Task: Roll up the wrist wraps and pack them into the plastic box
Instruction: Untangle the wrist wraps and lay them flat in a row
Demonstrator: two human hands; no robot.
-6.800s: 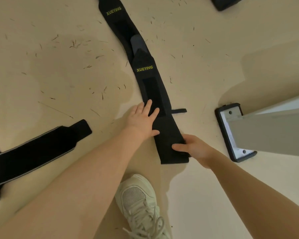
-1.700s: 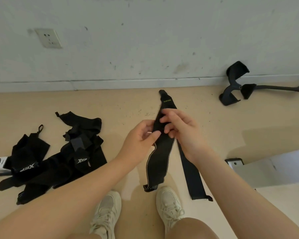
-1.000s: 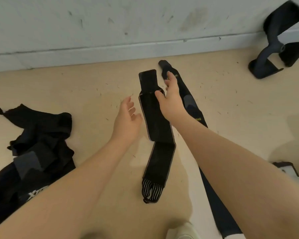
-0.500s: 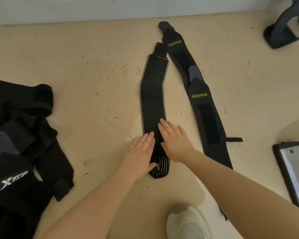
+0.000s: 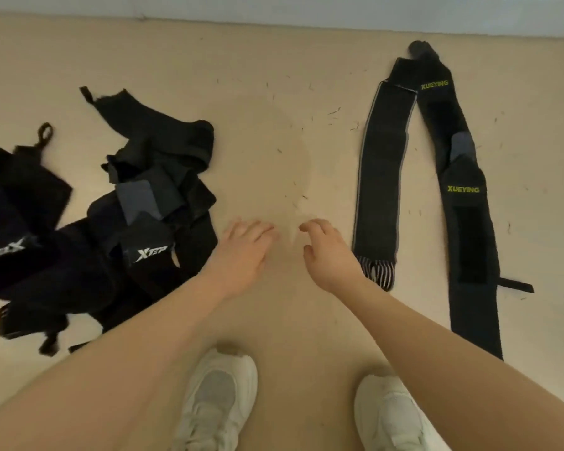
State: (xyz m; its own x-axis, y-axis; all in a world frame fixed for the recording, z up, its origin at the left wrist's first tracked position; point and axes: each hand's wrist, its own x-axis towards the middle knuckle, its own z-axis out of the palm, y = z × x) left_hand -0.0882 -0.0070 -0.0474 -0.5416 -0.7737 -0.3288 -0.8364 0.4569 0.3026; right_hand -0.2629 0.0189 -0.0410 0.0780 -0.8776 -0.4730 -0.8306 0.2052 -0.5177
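Lying flat, grey-edged wrap [image 5: 380,177] just beside right hand [image 5: 329,255].

You see matt black woven cloth in the grey-edged wrist wrap [image 5: 381,164] and the XUEYING wrap [image 5: 463,203]; the heaped XTEP wraps [image 5: 118,229] look likewise. Your floor [image 5: 267,102] is smooth, matt beige; your sneakers [image 5: 217,398] show white mesh.

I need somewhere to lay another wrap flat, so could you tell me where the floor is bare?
Bare floor runs between the tangled wrap pile and the grey-edged wrap, beyond both hands, up to the wall. It is crowded at left, and at right, where the XUEYING wrap lies.
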